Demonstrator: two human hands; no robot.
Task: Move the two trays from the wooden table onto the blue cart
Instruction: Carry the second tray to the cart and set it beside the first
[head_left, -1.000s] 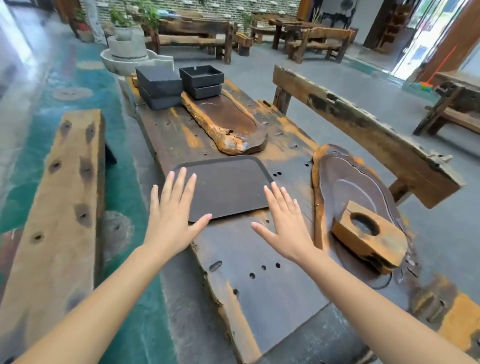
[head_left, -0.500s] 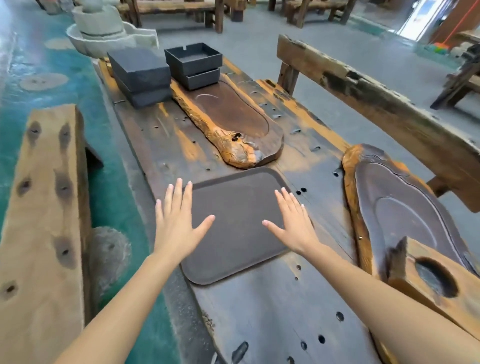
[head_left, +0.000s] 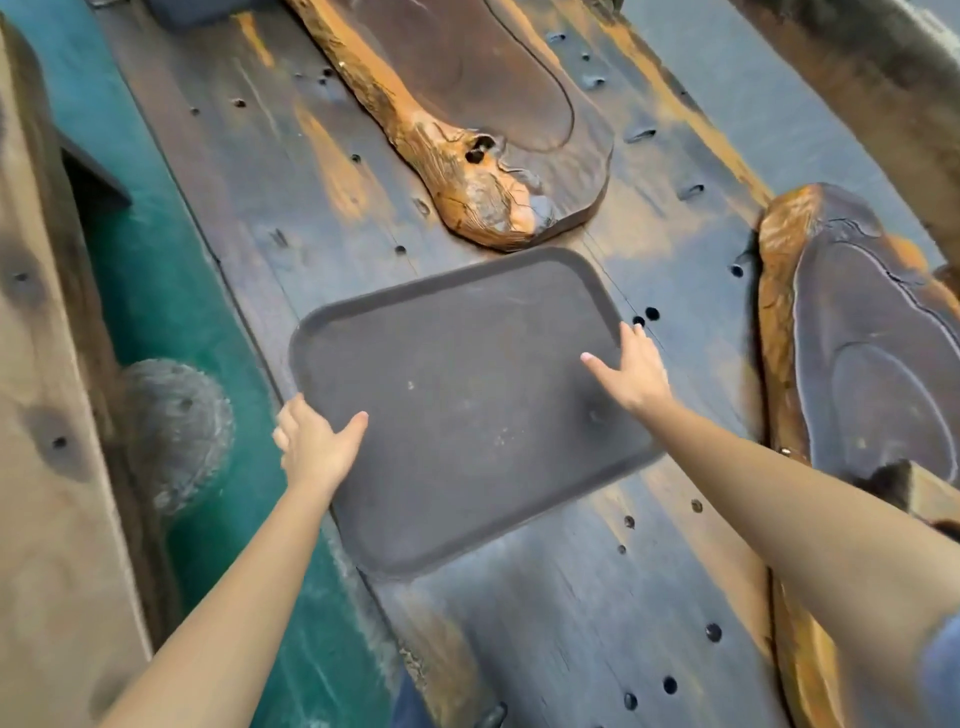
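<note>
A dark brown rectangular tray (head_left: 467, 405) lies flat on the wooden table (head_left: 270, 171), turned at an angle, its near left corner by the table's left edge. My left hand (head_left: 317, 447) holds the tray's left rim, thumb on top and fingers wrapped over the edge. At the right rim my right hand (head_left: 636, 374) grips the same way, thumb on the tray's inner face. I see only this one dark tray. The blue cart is out of view.
A carved wooden slab (head_left: 467, 104) lies just beyond the tray; a second slab (head_left: 872, 353) lies to its right. A pale wooden bench (head_left: 47, 415) runs along the left, across a strip of green floor (head_left: 171, 291) with a round stone (head_left: 176, 431). A bench backrest (head_left: 857, 67) crosses the top right.
My hands went from hovering open above the tray to its left and right rims and closed on them. The view has moved closer and tilted down.
</note>
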